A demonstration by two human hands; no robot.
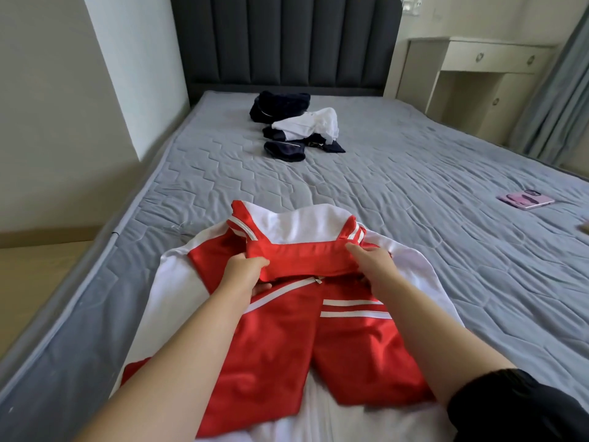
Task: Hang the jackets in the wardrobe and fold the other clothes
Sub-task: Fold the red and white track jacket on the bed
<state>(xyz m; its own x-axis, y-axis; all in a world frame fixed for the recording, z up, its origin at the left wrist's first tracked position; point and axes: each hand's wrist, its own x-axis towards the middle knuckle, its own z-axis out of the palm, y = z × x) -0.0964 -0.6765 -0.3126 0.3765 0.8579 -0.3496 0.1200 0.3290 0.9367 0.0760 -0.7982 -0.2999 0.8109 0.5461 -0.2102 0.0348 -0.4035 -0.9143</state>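
Red jacket (287, 330) collar pinched between left hand (243, 269) and right hand (373, 266).

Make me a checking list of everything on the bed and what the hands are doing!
Surface: grey quilted mattress, bare of bedding.
Job's things: red and white jacket lying at the near end; heap of dark and white clothes near the headboard, unfolded.
Clutter: pink phone at the bed's right edge.
Grips: left hand and right hand each pinch the jacket's red collar.
Cables: nothing seen.
Surroundings: dark padded headboard, cream desk, grey curtain.
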